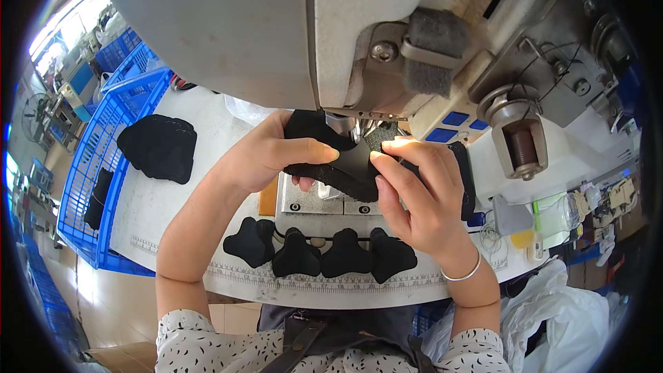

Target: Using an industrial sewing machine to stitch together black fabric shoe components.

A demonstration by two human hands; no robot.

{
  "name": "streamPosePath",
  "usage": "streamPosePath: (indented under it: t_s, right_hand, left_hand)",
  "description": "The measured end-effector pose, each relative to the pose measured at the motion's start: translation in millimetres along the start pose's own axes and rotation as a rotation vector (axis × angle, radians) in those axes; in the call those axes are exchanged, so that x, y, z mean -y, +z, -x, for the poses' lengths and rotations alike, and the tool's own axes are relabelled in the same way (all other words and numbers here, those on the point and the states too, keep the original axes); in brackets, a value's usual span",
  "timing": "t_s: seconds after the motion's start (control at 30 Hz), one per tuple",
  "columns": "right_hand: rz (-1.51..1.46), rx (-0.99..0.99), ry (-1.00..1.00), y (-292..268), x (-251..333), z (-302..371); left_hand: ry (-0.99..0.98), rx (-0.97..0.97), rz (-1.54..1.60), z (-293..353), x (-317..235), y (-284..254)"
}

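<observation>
Your left hand (266, 155) and right hand (414, 186) both pinched one black fabric piece (338, 166) under the head of the sewing machine (387, 34), thumbs pressed on its top. You seemed to be lining it up at the needle, which was hard to see. Feeding it would likely call for a flat, steady push. Four finished black pieces (321, 252) lay along the near tabletop (173, 200) edge, and a blue basket (103, 145) stood left, leaving little room.
</observation>
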State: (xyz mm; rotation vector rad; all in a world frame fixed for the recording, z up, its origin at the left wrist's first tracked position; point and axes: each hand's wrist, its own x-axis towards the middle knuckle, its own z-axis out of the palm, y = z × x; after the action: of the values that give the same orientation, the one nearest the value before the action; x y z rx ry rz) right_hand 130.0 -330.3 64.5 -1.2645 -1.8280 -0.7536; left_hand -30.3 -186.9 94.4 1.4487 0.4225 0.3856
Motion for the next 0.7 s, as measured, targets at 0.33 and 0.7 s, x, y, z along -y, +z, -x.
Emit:
streamPosePath:
  t_s: [0.33,0.7]
  right_hand:
    - [0.006,0.013,0.006,-3.4,3.4,2.6]
    - [0.071,0.026,0.014,4.7,13.9,4.4]
  left_hand:
    - [-0.021,0.138,-0.012,-16.0,-4.8,-15.2]
    - [0.116,0.33,-0.028,-53.2,2.5,-42.4]
